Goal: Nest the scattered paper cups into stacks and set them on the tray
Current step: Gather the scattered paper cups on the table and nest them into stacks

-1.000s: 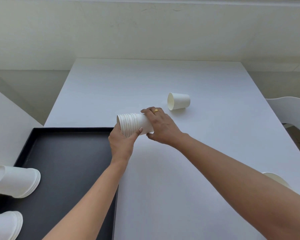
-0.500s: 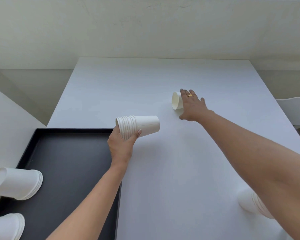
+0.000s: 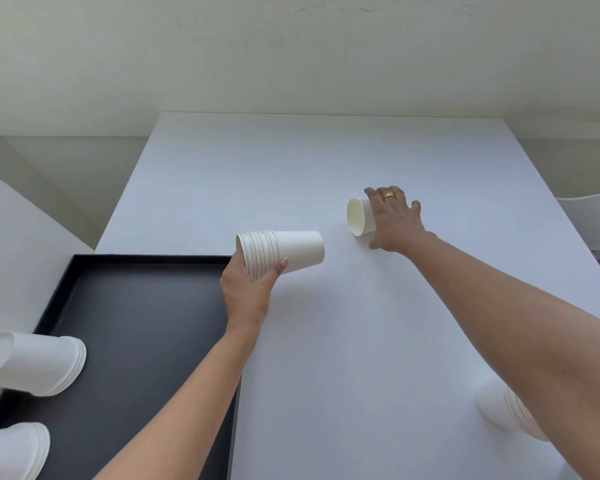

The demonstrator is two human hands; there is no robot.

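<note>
1. The single cup [image 3: 359,216] lies on its side on the white desk [image 3: 326,161], right of centre, with its open mouth facing left. The right hand [image 3: 395,223] sits directly on it and covers its base end.
2. The right hand's fingers curve over the top of the single cup and the thumb comes in at the near side, so the hand grips the cup's body. A gold ring [image 3: 388,195] shows on one finger. The right arm is stretched far forward across the desk.
3. The nested stack [image 3: 284,252] is held on its side above the desk, just past the tray's far right corner. Its rims point left and its base points right, towards the single cup. The two are near each other but apart.
4. The left hand [image 3: 248,289] holds the nested stack from below at the rim end, with the thumb pressed on the near side and the fingers wrapped behind.
5. The black tray [image 3: 146,306] lies at the desk's left. Two more stacks [image 3: 32,365] [image 3: 11,452] rest on their sides at its left edge.
6. Another stack [image 3: 496,407] lies on the desk at the near right, partly hidden under the right forearm.
</note>
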